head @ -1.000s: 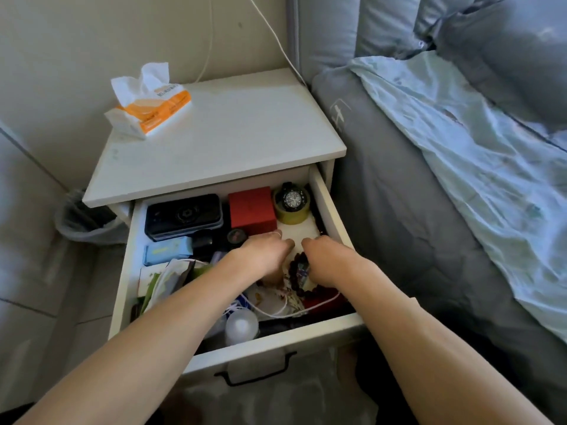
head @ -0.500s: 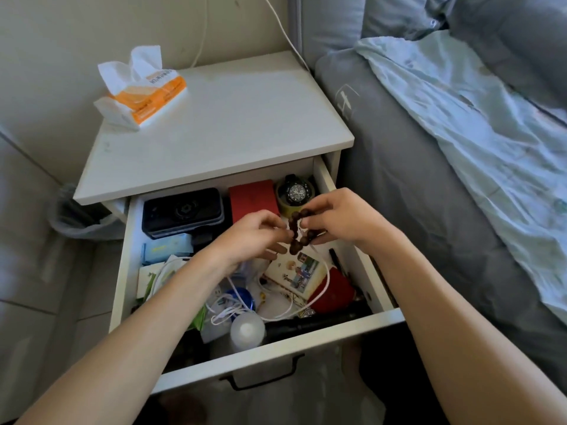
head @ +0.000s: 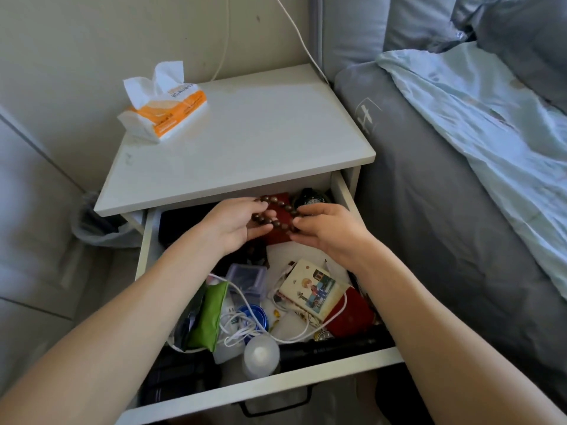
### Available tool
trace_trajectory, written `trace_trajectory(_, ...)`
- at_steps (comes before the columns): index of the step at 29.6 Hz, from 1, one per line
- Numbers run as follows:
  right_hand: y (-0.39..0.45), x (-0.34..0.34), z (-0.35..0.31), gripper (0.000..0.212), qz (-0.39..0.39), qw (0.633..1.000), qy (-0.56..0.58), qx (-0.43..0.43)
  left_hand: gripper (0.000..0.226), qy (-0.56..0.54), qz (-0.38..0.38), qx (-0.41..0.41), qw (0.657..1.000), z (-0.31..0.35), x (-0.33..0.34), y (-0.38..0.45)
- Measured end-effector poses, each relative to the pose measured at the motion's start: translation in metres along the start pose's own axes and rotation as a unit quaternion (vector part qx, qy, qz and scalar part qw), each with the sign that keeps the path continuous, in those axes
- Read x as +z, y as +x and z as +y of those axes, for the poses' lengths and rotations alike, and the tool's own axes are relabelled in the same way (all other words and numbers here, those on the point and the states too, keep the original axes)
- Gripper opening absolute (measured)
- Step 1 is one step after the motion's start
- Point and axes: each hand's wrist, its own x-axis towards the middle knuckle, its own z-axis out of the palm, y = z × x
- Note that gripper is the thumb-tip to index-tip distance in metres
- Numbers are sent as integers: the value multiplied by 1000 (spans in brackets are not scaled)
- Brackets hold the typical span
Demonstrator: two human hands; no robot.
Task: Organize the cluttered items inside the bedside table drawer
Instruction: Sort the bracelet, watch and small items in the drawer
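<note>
Right now your white bedside table (head: 245, 139) stands against a beige wall, a grey bed (head: 445, 240) with a pale blue sheet (head: 491, 142) just beside it. A tissue pack (head: 165, 113) lies on top; its orange label carries print too blurred to read. Your left hand (head: 228, 223) and right hand (head: 325, 228) each pinch the brown bead string (head: 277, 214) with curled fingers, holding it above the back of the open drawer (head: 260, 391), over a red box (head: 280, 207).

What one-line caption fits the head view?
Left hand and right hand hold a brown bead bracelet above the cluttered open drawer.
</note>
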Motion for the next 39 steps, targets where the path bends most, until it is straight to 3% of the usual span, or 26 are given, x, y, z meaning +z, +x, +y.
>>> trace_trajectory(5,5,1,6,30,62,996,-53,24,17,-15,76,12,997,-10,-2,24)
trace_trajectory(7,4,-2,5,25,65,995,-74,21,22,36,87,44,995,-17,-3,27)
trace_trajectory(8,4,-3,4,22,62,995,-77,15,37,113,95,73,986,-19,-5,29)
trace_trajectory(9,3,-4,3,21,59,995,-81,8,52,227,107,108,962,-21,-7,28)
trace_trajectory(11,2,-7,0,19,57,993,-104,-5,59,447,123,190,865,-22,-7,25)
trace_trajectory(15,2,-11,3,22,58,973,-217,-49,40,612,60,289,733,-29,-6,14)
trace_trajectory(17,1,-15,4,28,60,925,-364,-93,38,667,48,296,682,-30,-2,13)
trace_trajectory(20,-4,-19,5,31,38,819,-565,-96,36,691,57,285,662,-22,4,6)
trace_trajectory(22,-11,-27,8,31,12,781,-623,-49,36,683,40,305,662,-25,13,-2)
trace_trajectory(24,-15,-31,3,36,-5,775,-631,-29,30,657,14,342,672,-29,18,-16)
trace_trajectory(26,-19,-39,-2,40,-5,786,-618,-24,33,668,-62,309,674,-36,28,-27)
trace_trajectory(27,-25,-44,-3,39,2,793,-609,-17,41,694,-103,267,660,-45,35,-30)
trace_trajectory(31,-39,-49,-2,39,2,790,-613,-12,77,812,-152,182,534,-58,45,-25)
trace_trajectory(34,-46,-46,5,40,-32,787,-616,-14,91,832,-150,175,504,-63,44,-18)
trace_trajectory(36,-50,-48,8,40,-45,788,-614,-13,94,832,-157,165,506,-63,48,-14)
trace_trajectory(39,-52,-48,10,42,-57,787,-614,-10,79,795,-162,136,569,-55,50,-9)
